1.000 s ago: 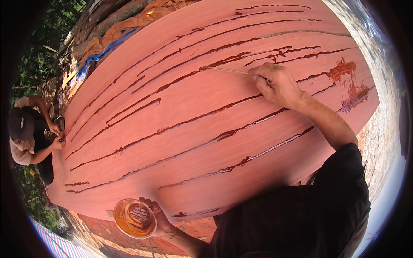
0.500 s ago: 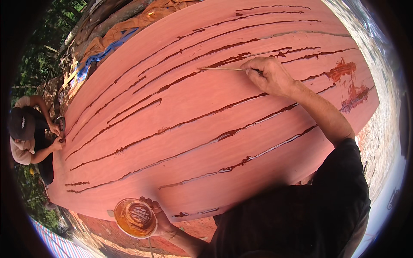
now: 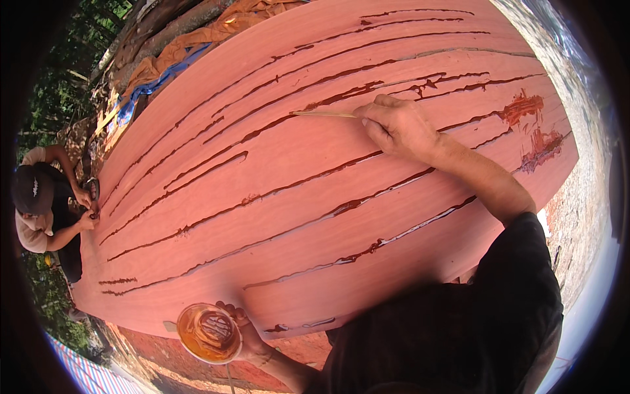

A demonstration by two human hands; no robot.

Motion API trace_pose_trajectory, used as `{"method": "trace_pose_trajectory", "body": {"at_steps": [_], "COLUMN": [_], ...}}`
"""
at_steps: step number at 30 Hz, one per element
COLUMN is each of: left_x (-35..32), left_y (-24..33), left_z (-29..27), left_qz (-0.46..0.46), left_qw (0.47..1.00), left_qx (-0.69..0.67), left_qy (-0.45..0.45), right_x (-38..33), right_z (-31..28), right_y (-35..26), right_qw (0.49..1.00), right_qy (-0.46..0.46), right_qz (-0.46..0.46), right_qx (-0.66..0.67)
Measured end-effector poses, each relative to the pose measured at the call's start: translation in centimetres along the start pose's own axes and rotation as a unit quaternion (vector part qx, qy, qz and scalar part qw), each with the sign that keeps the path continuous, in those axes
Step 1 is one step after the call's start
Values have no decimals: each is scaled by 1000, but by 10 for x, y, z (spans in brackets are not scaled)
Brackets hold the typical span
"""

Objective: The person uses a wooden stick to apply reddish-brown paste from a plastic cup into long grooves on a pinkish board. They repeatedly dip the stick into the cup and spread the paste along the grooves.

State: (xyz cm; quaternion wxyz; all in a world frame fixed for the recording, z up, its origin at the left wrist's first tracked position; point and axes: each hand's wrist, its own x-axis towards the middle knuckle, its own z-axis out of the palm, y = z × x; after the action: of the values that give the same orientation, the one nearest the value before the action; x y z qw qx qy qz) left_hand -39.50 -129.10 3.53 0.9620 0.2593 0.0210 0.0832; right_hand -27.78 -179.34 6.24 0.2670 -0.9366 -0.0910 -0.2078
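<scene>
1. Far left edge: a second person (image 3: 41, 210) in a dark cap crouches at the end of the sheet, both hands together at its rim. What those hands hold is too small to tell.
2. Upper left: crumpled orange and blue tarps (image 3: 164, 62) lie beyond the sheet's far long edge, with tree foliage behind.
3. Centre, filling most of the view: a large reddish wood veneer sheet (image 3: 275, 236), lying flat and running from lower left to upper right. Long dark splits (image 3: 216, 213) follow the grain; several look wet and filled with dark red-brown material.
4. Lower left of centre: left hand (image 3: 246, 338) is below the near edge of the sheet, fingers curled around a small round bowl (image 3: 209, 333). The bowl is held about level and contains glossy amber-brown liquid. It is clear of the sheet.
5. Upper centre: a thin pale stick (image 3: 323, 114) lies nearly flat; its tip is on one of the dark splits.
6. Right of centre: right hand (image 3: 400, 126) pinches the stick's near end, fingers closed on it, knuckles low over the sheet.
7. Far right: two smeared dark red patches (image 3: 528, 125) near the sheet's end.
</scene>
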Motion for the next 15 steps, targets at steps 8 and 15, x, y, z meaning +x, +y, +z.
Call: {"method": "trace_pose_trajectory", "body": {"at_steps": [8,15], "left_x": [-6,-3], "left_y": [6,1], "left_z": [-14,-8], "left_qz": [-8,-15], "left_qw": [1000,1000], "left_qx": [8,8], "left_qy": [-18,-25], "right_x": [-7,-18], "right_z": [-9,-5], "right_y": [-4,-1], "right_qw": [998,999], "right_qy": [19,26], "right_qz": [48,6], "right_qx": [26,-31]}}
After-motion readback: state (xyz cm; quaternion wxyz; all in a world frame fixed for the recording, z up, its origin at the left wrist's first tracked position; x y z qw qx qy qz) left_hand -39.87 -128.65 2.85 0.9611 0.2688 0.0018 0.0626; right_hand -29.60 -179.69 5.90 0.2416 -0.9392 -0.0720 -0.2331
